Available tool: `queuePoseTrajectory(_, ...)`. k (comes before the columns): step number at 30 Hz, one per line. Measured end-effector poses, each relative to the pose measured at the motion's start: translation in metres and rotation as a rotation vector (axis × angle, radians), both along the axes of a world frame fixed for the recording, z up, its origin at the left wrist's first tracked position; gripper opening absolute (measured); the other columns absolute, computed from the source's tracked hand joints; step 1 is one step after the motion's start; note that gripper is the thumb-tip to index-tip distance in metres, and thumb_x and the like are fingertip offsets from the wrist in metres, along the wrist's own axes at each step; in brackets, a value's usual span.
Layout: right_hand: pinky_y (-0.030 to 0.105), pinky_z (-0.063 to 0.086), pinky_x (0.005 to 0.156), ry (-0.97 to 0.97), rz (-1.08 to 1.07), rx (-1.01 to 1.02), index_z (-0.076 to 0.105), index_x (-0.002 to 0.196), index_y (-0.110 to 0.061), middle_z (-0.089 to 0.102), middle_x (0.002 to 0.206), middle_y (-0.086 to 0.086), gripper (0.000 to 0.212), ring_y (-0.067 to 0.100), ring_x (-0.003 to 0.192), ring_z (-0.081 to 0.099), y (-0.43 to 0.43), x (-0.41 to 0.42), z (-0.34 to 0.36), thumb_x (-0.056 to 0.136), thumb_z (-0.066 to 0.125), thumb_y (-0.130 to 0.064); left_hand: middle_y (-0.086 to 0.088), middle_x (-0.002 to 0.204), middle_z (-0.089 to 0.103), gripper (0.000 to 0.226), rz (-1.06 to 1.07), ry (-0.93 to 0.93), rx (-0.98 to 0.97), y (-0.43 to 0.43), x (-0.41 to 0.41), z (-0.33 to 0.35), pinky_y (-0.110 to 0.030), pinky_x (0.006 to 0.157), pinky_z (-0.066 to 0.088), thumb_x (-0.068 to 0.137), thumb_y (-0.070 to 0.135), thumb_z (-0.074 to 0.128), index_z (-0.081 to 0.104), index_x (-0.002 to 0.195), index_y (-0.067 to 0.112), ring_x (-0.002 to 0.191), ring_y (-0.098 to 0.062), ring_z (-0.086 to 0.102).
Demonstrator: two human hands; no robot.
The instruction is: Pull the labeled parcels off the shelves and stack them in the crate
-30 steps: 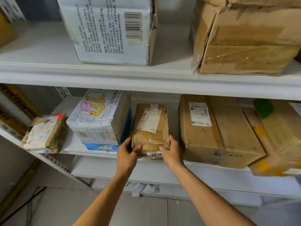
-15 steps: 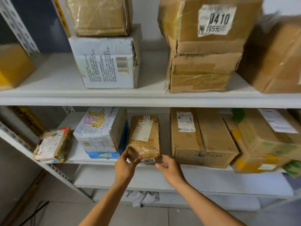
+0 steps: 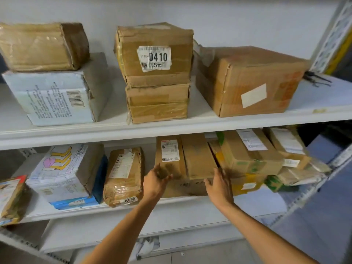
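A wide brown cardboard parcel (image 3: pixel 192 159) with a white shipping label lies on the middle shelf (image 3: pixel 76 210). My left hand (image 3: pixel 155 181) is in front of its left corner and my right hand (image 3: pixel 219 185) in front of its right front edge; both are blurred, with fingers spread, and grip nothing. The small taped parcel marked 0038 (image 3: pixel 123 176) lies free on the shelf to the left of my hands. No crate is in view.
The upper shelf (image 3: pixel 171 126) carries a parcel labeled 0410 (image 3: pixel 154 54) on another box, a large carton (image 3: pixel 245 80) and a white box (image 3: pixel 57 100). More labeled parcels (image 3: pixel 249 151) crowd the middle shelf's right side; a white printed box (image 3: pixel 64 172) sits left.
Both hands let go of the 0038 parcel and moved right to the wide brown parcel. The view has tilted up and swung right.
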State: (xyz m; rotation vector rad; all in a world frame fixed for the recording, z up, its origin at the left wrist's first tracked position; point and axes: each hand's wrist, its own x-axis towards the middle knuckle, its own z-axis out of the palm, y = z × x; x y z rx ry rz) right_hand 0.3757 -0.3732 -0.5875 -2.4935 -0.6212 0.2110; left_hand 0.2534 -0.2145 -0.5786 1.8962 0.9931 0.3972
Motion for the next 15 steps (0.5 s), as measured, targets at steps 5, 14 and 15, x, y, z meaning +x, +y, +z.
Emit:
queuePoseTrajectory(5, 0.041, 0.024, 0.117, 0.186, -0.020, -0.001, 0.027, 0.149, -0.005, 0.032, 0.152, 0.017, 0.064, 0.032, 0.142, 0.027, 0.007, 0.023, -0.012, 0.098, 0.053, -0.034, 0.005, 0.107, 0.061, 0.065, 0.043, 0.002, -0.021, 0.008, 0.019, -0.012, -0.020, 0.085, 0.043, 0.073, 0.029, 0.082, 0.054, 0.129, 0.013, 0.099, -0.010, 0.057)
queuePoseTrajectory(14, 0.040, 0.042, 0.102, 0.158, -0.125, 0.065, 0.036, 0.142, -0.010, 0.050, 0.140, 0.013, 0.066, 0.033, 0.129, 0.046, -0.007, 0.020, -0.007, 0.093, 0.054, -0.049, -0.001, 0.113, 0.068, 0.063, 0.089, 0.098, 0.156, -0.003, 0.007, -0.013, -0.029, 0.082, 0.054, 0.070, 0.053, 0.077, 0.060, 0.122, 0.021, 0.091, -0.013, 0.061)
queuePoseTrajectory(15, 0.040, 0.042, 0.101, 0.160, -0.134, 0.029, 0.036, 0.144, -0.012, 0.049, 0.141, 0.012, 0.069, 0.032, 0.128, 0.047, -0.013, 0.017, -0.008, 0.092, 0.052, -0.054, -0.002, 0.115, 0.066, 0.065, 0.091, 0.126, 0.184, -0.007, -0.001, -0.013, -0.026, 0.079, 0.052, 0.071, 0.055, 0.075, 0.059, 0.124, 0.021, 0.090, -0.013, 0.059)
